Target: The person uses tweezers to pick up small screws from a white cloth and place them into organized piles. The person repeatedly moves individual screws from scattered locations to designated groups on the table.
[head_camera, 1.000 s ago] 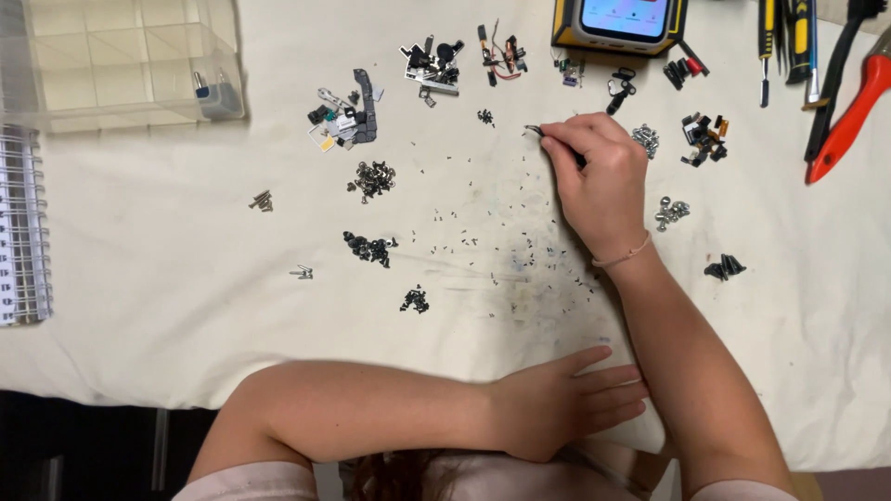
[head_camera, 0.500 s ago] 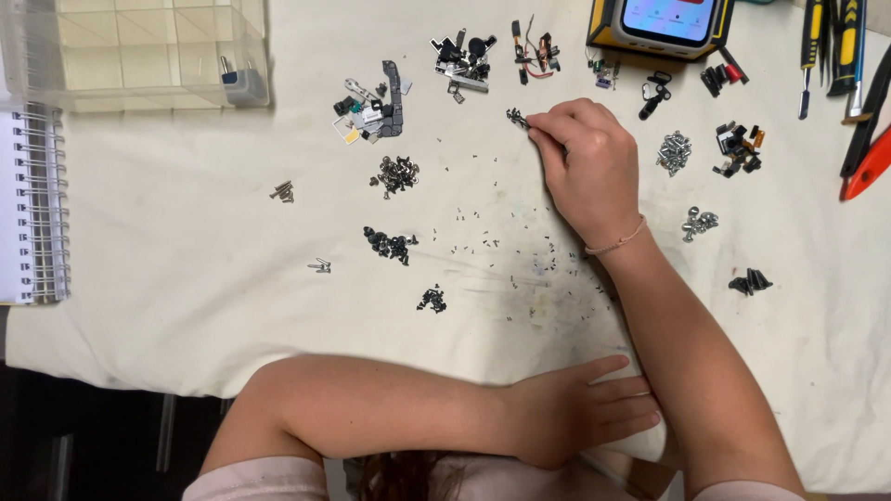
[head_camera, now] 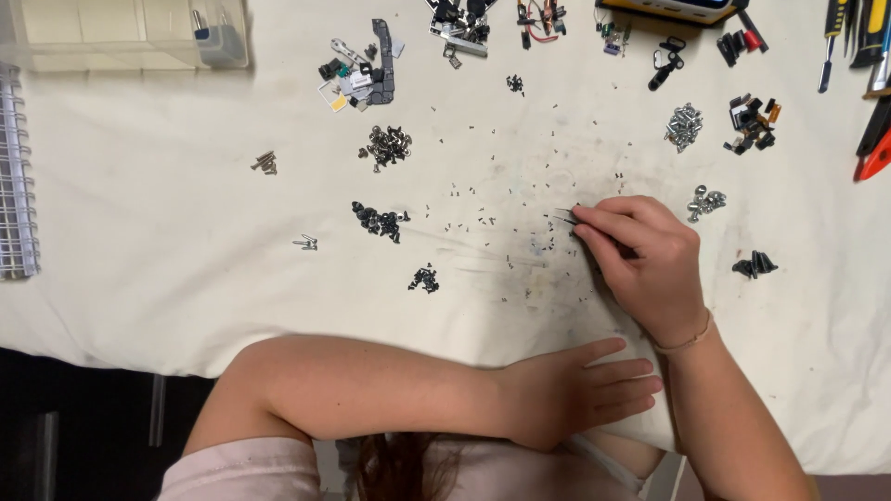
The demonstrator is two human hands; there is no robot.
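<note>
Holding thin tweezers (head_camera: 562, 218) in my right hand (head_camera: 645, 264), fingers pinched together on them, tips pointing left over the scattered tiny screws (head_camera: 492, 218) mid-tabletop (head_camera: 167, 278). My left hand (head_camera: 571, 390) lies flat at the near edge of the white cloth, fingers spread, gripping nothing. Sorted piles around: black screws (head_camera: 379, 220) left of the tweezers, a small black pile (head_camera: 425, 278) below them, silver screws (head_camera: 684, 125) upper right, black bits (head_camera: 755, 265) just right of my right hand. Clear parts box (head_camera: 121, 32) at top left.
</note>
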